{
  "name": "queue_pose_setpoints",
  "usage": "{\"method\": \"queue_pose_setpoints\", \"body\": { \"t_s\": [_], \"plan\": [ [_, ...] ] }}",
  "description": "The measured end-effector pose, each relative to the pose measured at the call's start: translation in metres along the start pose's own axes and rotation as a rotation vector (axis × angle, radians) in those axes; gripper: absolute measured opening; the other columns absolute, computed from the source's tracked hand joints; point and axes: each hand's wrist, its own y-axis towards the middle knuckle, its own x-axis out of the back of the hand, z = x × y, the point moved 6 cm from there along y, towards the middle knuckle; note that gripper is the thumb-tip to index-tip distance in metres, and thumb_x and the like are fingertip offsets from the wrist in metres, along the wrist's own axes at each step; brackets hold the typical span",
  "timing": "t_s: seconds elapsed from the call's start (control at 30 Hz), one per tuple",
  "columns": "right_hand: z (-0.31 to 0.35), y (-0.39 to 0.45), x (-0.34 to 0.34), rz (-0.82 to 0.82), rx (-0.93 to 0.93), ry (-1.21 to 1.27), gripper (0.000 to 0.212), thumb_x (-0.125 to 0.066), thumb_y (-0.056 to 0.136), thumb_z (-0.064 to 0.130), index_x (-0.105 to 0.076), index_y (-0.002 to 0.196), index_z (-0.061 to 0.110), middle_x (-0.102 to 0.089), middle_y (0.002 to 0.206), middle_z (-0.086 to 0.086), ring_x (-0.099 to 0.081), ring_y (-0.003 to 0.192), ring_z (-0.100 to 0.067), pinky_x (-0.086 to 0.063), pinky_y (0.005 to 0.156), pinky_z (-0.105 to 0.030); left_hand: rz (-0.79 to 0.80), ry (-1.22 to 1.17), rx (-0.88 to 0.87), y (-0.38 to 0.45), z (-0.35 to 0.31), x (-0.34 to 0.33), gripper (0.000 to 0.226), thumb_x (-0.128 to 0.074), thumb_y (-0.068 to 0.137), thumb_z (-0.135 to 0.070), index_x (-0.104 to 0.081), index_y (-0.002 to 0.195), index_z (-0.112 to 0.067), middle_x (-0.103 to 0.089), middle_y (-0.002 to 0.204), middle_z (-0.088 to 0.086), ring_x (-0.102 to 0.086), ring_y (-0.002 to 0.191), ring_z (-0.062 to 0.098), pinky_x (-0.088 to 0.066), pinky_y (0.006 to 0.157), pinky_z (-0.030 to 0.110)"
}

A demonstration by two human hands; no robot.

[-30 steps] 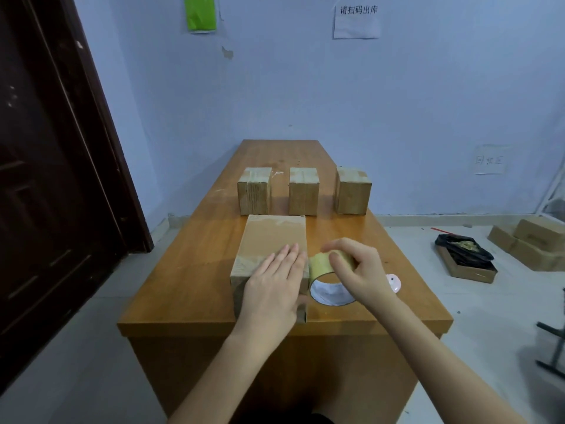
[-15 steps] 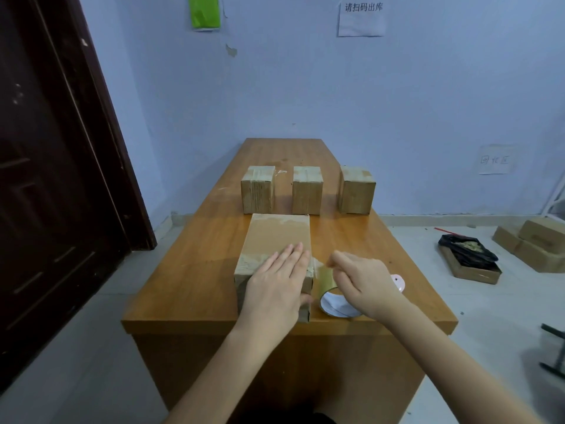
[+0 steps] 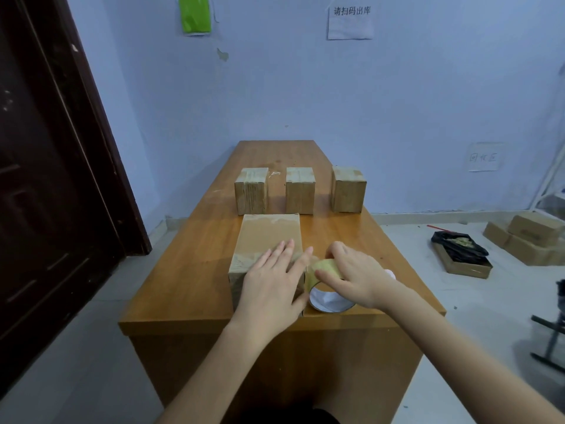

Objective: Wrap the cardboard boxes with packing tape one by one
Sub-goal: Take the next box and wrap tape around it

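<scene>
left hand (image 3: pixel 269 283): flat, fingers straight, pressing big box (image 3: pixel 269 237) at table (image 3: pixel 183 270) front edge
right hand (image 3: pixel 356 275): curled round tape roll (image 3: pixel 324 283)
progress: three far boxes (image 3: pixel 300 194) look taped; big box partly wrapped

A large cardboard box (image 3: pixel 269 240) lies flat near the table's front edge, tape bands across its top. Just beside its right side stands a roll of packing tape (image 3: pixel 324 286) — yellowish, on edge, its white-lined core facing the viewer. Three smaller taped boxes (image 3: pixel 300 191) stand upright in a row behind — apart from one another.
</scene>
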Motion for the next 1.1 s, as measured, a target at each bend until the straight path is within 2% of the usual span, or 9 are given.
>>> {"method": "queue_pose_setpoints", "body": {
  "t_s": [0.2,0.3,0.37,0.43,0.53,0.7,0.8,0.9,1.1],
  "plan": [
    [0.001,-0.006,0.004,0.018,-0.006,0.097,0.04,-0.05,0.09,0.056,-0.046,0.104,0.018,-0.051,0.091,0.007,-0.047,0.072,-0.006,-0.038,0.063,-0.023,0.038,0.03,-0.018,0.007,-0.001,0.006,0.051,-0.037,0.094,-0.051,-0.033,0.142,-0.034,-0.019,0.155,0.007,-0.018,0.143,0.021,-0.018,0.114,0.033],
    [-0.008,-0.013,0.005,0.016,-0.056,0.205,0.046,-0.045,0.089,0.061,-0.049,0.11,0.02,-0.053,0.1,0.009,-0.051,0.083,-0.004,-0.044,0.073,-0.026,0.078,0.066,-0.03,0.009,-0.003,0.006,0.05,-0.036,0.094,-0.051,-0.036,0.14,-0.029,-0.021,0.154,0.011,-0.021,0.142,0.024,-0.02,0.113,0.035],
    [-0.027,-0.018,0.01,-0.092,-0.204,0.262,0.044,-0.039,0.092,0.06,-0.049,0.11,0.021,-0.055,0.103,0.01,-0.053,0.086,-0.003,-0.045,0.074,-0.03,0.099,0.086,-0.033,0.009,-0.003,0.005,0.051,-0.034,0.095,-0.05,-0.036,0.14,-0.028,-0.02,0.154,0.012,-0.021,0.142,0.025,-0.02,0.113,0.036],
    [-0.055,-0.023,0.015,-0.183,-0.441,0.035,0.037,-0.037,0.096,0.052,-0.045,0.105,0.016,-0.056,0.102,0.003,-0.057,0.084,-0.013,-0.04,0.067,-0.031,0.112,0.118,-0.043,0.01,-0.003,0.004,0.051,-0.033,0.096,-0.05,-0.035,0.141,-0.027,-0.021,0.154,0.013,-0.022,0.141,0.026,-0.022,0.113,0.037],
    [-0.087,-0.034,0.008,-0.106,-0.696,-0.301,0.038,-0.036,0.097,0.05,-0.035,0.092,0.012,-0.062,0.099,-0.007,-0.06,0.084,-0.026,-0.037,0.061,-0.029,0.146,0.183,-0.063,0.012,-0.006,0.002,0.05,-0.031,0.097,-0.049,-0.036,0.14,-0.024,-0.023,0.152,0.017,-0.025,0.14,0.03,-0.025,0.111,0.04],
    [-0.1,-0.044,-0.013,0.002,-0.839,-0.324,0.048,-0.04,0.091,0.06,-0.04,0.095,0.012,-0.05,0.084,-0.002,-0.049,0.075,-0.021,-0.033,0.06,-0.027,0.197,0.306,-0.109,0.017,-0.009,-0.002,0.048,-0.03,0.098,-0.047,-0.039,0.135,-0.018,-0.026,0.149,0.024,-0.031,0.136,0.037,-0.034,0.106,0.044],
    [-0.101,-0.044,-0.017,-0.001,-0.851,-0.26,0.034,-0.036,0.096,0.042,-0.048,0.097,0.01,-0.055,0.086,-0.001,-0.051,0.075,-0.021,-0.036,0.064,-0.028,0.2,0.313,-0.134,0.016,-0.008,-0.005,0.053,-0.028,0.098,-0.049,-0.034,0.14,-0.017,-0.023,0.15,0.024,-0.029,0.137,0.036,-0.033,0.107,0.044],
    [-0.1,-0.041,-0.018,-0.021,-0.806,-0.181,0.021,-0.034,0.097,0.031,-0.039,0.093,0.011,-0.06,0.091,-0.005,-0.055,0.075,-0.023,-0.039,0.064,-0.029,0.195,0.288,-0.152,0.011,-0.003,-0.007,0.059,-0.026,0.097,-0.051,-0.019,0.148,-0.022,-0.015,0.153,0.022,-0.022,0.14,0.034,-0.026,0.111,0.042],
    [-0.09,-0.04,-0.015,-0.172,-0.66,0.136,0.019,-0.044,0.097,0.014,-0.031,0.106,0.004,-0.045,0.071,0.005,-0.045,0.049,-0.012,-0.028,0.043,-0.021,0.198,0.318,-0.178,0.008,-0.004,-0.007,0.057,-0.028,0.096,-0.049,-0.029,0.143,-0.017,-0.014,0.151,0.027,-0.023,0.139,0.039,-0.023,0.112,0.046]
  ]
}}
